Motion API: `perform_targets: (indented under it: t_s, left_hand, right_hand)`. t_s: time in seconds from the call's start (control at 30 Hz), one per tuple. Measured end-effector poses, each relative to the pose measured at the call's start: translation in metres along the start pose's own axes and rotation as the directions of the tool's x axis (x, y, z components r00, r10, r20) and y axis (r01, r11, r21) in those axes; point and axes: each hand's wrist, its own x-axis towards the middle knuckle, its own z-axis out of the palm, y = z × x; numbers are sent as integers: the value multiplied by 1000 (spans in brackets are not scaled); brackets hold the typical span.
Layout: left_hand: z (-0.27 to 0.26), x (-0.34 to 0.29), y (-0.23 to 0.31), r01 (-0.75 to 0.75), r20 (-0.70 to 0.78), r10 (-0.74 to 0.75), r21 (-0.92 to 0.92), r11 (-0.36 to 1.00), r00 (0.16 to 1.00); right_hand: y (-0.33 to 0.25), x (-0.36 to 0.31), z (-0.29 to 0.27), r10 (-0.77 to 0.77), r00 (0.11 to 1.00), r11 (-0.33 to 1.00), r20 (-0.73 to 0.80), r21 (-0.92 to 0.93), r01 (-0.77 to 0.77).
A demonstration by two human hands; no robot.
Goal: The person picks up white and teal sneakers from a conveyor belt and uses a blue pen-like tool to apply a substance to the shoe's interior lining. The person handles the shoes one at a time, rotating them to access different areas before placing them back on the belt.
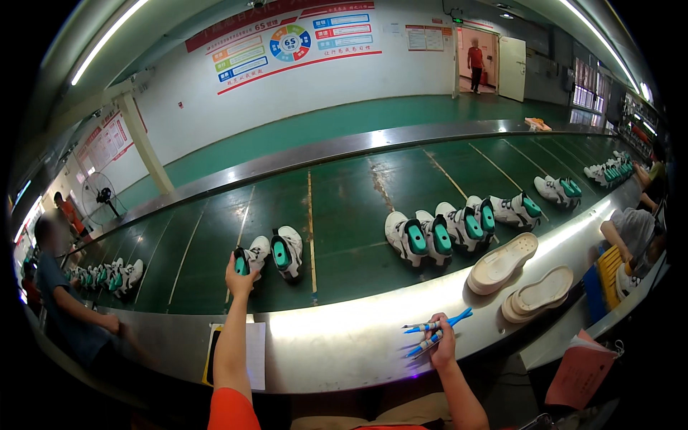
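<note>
My left hand (239,278) grips the heel end of a white sneaker (257,251) with a teal insole, on the green conveyor belt (351,279). Just right of it stands a matching sneaker (289,251), untouched. Over the belt's metal edge, my right hand (442,345) is closed round a few slim blue-and-white pen-like tools (428,335); their exact kind is hard to make out.
Several more white sneakers (436,236) stand in a row to the right, others (118,278) at the far left. Two cream shoe soles (503,264) lie on the metal ledge (344,337). A notepad (256,358) rests below my left arm. Co-workers sit on both sides.
</note>
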Motion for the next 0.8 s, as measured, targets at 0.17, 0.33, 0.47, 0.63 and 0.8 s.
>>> perform_targets:
  t_s: [0.17, 0.33, 0.47, 0.63, 0.8]
  left_hand:
    - [-35, 8, 28, 113, 250, -185, 276, 955, 950]
    - [-73, 40, 75, -14, 526, -230, 418, 908, 819]
    - [-136, 29, 132, -137, 786, -287, 423, 896, 548]
    - [-185, -74, 220, 26, 846, -180, 193, 981, 502]
    - [-152, -184, 228, -190, 693, 32, 152, 970, 720]
  right_hand:
    - [1, -2, 6, 30, 1000, 999, -5, 24, -30]
    - [2, 3, -2, 39, 999, 998, 22, 49, -40]
    - [4, 1, -2, 50, 999, 997, 16, 60, -50]
    - [1, -2, 0, 38, 999, 997, 2, 73, -38]
    - [1, -6, 0, 66, 998, 995, -16, 81, -64]
